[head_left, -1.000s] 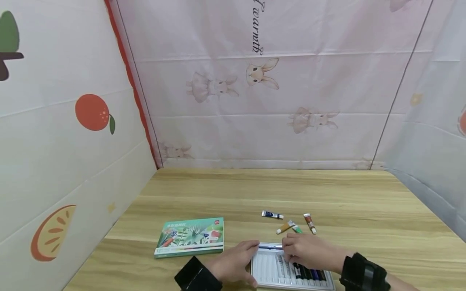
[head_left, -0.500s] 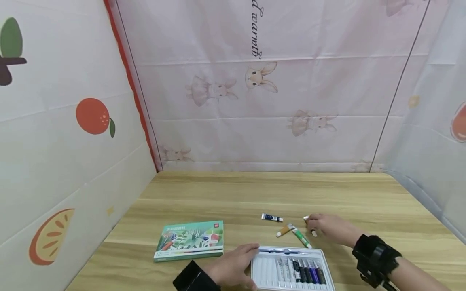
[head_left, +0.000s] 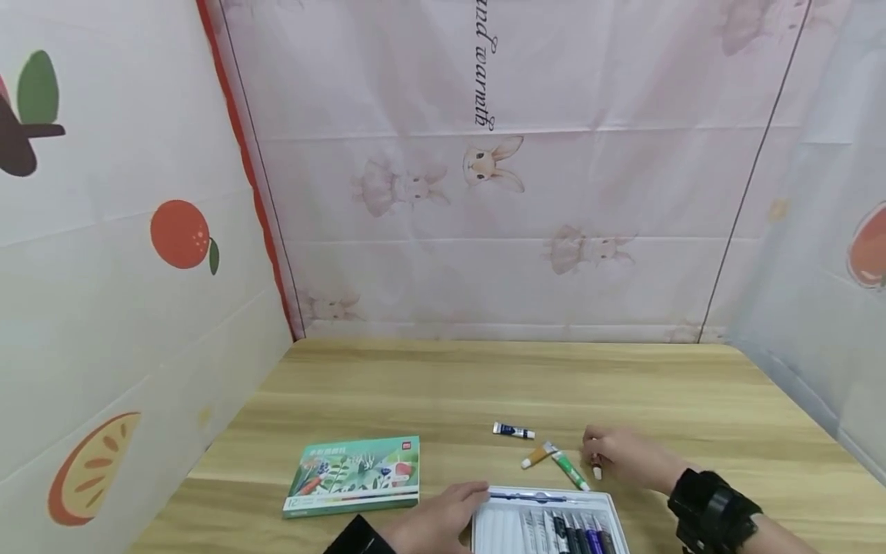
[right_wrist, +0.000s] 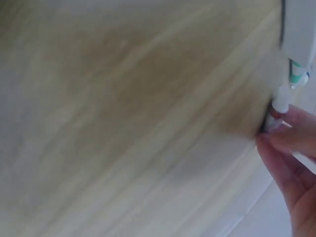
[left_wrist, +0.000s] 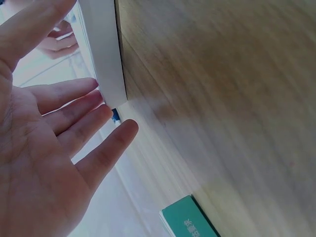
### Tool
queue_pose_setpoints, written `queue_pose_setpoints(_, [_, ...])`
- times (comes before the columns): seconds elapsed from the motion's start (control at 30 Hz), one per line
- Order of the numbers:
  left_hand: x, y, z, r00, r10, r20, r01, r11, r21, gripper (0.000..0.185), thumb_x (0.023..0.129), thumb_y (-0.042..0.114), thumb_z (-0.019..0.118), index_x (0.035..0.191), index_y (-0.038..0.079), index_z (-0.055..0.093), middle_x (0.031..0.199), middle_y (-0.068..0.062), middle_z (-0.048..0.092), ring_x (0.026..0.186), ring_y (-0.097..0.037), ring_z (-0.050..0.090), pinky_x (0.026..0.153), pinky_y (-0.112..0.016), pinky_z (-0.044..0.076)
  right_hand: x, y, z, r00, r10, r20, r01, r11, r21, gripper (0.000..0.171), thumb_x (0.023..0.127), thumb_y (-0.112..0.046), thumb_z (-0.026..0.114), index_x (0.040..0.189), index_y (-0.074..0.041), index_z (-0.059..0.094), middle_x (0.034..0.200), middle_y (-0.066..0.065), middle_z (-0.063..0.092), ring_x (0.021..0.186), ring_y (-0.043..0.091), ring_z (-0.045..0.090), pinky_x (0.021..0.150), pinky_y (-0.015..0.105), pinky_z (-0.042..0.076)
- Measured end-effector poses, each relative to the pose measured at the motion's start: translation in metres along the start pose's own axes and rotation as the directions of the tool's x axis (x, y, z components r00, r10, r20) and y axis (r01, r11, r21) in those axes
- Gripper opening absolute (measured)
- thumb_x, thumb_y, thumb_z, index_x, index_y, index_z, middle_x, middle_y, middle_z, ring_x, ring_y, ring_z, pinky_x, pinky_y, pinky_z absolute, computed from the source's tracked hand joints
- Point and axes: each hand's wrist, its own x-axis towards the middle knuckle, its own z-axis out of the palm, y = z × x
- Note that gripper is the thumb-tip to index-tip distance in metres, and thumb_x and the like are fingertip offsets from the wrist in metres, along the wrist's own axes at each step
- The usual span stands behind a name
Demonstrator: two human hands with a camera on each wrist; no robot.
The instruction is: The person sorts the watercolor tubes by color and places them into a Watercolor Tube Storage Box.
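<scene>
A white tray with several paint tubes lies at the table's near edge. My left hand rests flat against its left side; in the left wrist view the palm is spread, fingers straight beside the tray wall. Just beyond the tray my right hand covers a loose paint tube. In the right wrist view its fingertips pinch that tube's white-capped end. A green tube, an orange tube and a dark blue tube lie loose to the left of it.
A green box lid lies flat left of the tray, its corner also seen from the left wrist. The wooden table is closed in by printed fabric walls on the left, back and right.
My right hand left the tray, went right and forward to the loose tubes, and now has its fingers on one. The left hand stayed at the tray's side. The head view tilted up slightly.
</scene>
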Motion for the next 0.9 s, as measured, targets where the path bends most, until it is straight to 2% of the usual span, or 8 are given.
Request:
queue_pose_setpoints(0.17, [-0.002, 0.0, 0.001, 1.0, 0.021, 0.006, -0.021, 1.0, 0.01, 0.076, 0.078, 0.044, 0.07, 0.136, 0.006, 0.041, 0.142, -0.001, 0.034, 0.126, -0.012, 0.034, 0.097, -0.027, 0.037, 0.001, -0.005, 0.002, 0.997, 0.044, 0.063, -0.044, 0.999, -0.008, 0.021, 0.076, 0.003, 0.069, 0.082, -0.016, 0.062, 0.079, -0.011, 0.055, 0.071, 0.002, 0.053, 0.055, 0.018, 0.047])
queue_pose_setpoints(0.3, [-0.004, 0.003, 0.0, 1.0, 0.021, 0.0, -0.021, 0.998, 0.052, 0.075, 0.078, 0.043, 0.07, 0.137, 0.007, 0.041, 0.142, -0.001, 0.034, 0.124, -0.011, 0.035, 0.097, -0.027, 0.038, 0.007, -0.012, 0.0, 0.997, 0.067, 0.032, -0.063, 0.993, -0.097, 0.021, 0.078, -0.002, 0.068, 0.078, -0.019, 0.054, 0.074, -0.015, 0.048, 0.064, -0.001, 0.044, 0.05, 0.017, 0.041])
queue_pose_setpoints(0.37, [-0.004, 0.004, -0.001, 1.0, 0.005, -0.001, -0.005, 0.998, 0.062, 0.076, 0.078, 0.044, 0.07, 0.138, 0.008, 0.041, 0.141, 0.001, 0.034, 0.123, -0.01, 0.036, 0.096, -0.027, 0.039, 0.013, -0.018, -0.001, 1.0, 0.013, -0.004, -0.013, 0.988, -0.155, 0.024, 0.076, -0.003, 0.069, 0.078, -0.019, 0.051, 0.073, -0.014, 0.047, 0.062, -0.001, 0.041, 0.049, 0.015, 0.038])
queue_pose_setpoints(0.43, [-0.005, 0.006, -0.002, 1.0, -0.002, -0.002, 0.002, 0.998, 0.069, 0.077, 0.077, 0.044, 0.07, 0.138, 0.009, 0.04, 0.141, 0.001, 0.035, 0.122, -0.01, 0.037, 0.096, -0.027, 0.039, 0.021, -0.029, -0.002, 0.996, -0.08, -0.044, 0.069, 0.975, -0.212, 0.024, 0.073, -0.007, 0.073, 0.079, -0.019, 0.054, 0.074, -0.014, 0.051, 0.063, 0.0, 0.045, 0.05, 0.013, 0.04])
queue_pose_setpoints(0.57, [-0.005, 0.006, -0.004, 1.0, -0.007, -0.008, 0.007, 0.998, 0.061, 0.078, 0.076, 0.044, 0.071, 0.138, 0.009, 0.04, 0.142, 0.002, 0.035, 0.124, -0.011, 0.036, 0.097, -0.027, 0.038, 0.042, -0.058, -0.004, 0.958, -0.279, -0.068, 0.246, 0.92, -0.306, 0.022, 0.071, -0.016, 0.077, 0.085, -0.019, 0.061, 0.084, -0.013, 0.061, 0.075, 0.002, 0.055, 0.062, 0.011, 0.046])
queue_pose_setpoints(0.67, [-0.006, 0.005, -0.005, 1.0, -0.002, -0.01, 0.003, 0.998, 0.057, 0.079, 0.075, 0.044, 0.072, 0.138, 0.009, 0.04, 0.142, 0.001, 0.035, 0.125, -0.012, 0.035, 0.097, -0.027, 0.038, 0.055, -0.083, -0.003, 0.937, -0.35, 0.011, 0.338, 0.896, -0.289, 0.016, 0.078, -0.019, 0.072, 0.09, -0.022, 0.062, 0.089, -0.015, 0.06, 0.08, 0.0, 0.051, 0.069, 0.009, 0.044])
queue_pose_setpoints(0.77, [-0.005, 0.004, -0.005, 1.0, -0.005, 0.0, 0.005, 0.999, 0.051, 0.079, 0.075, 0.046, 0.071, 0.138, 0.009, 0.04, 0.142, 0.0, 0.035, 0.125, -0.012, 0.035, 0.097, -0.028, 0.038, 0.063, -0.101, 0.001, 0.917, -0.384, 0.103, 0.398, 0.885, -0.24, 0.011, 0.084, -0.02, 0.067, 0.093, -0.024, 0.062, 0.091, -0.017, 0.057, 0.078, -0.001, 0.045, 0.07, 0.007, 0.039])
queue_pose_setpoints(0.9, [-0.004, 0.004, -0.003, 1.0, -0.017, 0.018, 0.016, 1.0, 0.022, 0.076, 0.075, 0.045, 0.07, 0.137, 0.01, 0.041, 0.141, 0.001, 0.035, 0.123, -0.011, 0.036, 0.097, -0.028, 0.039, 0.065, -0.111, 0.011, 0.897, -0.417, 0.145, 0.439, 0.88, -0.182, 0.009, 0.087, -0.021, 0.065, 0.095, -0.024, 0.064, 0.092, -0.016, 0.057, 0.075, -0.001, 0.042, 0.068, 0.004, 0.034])
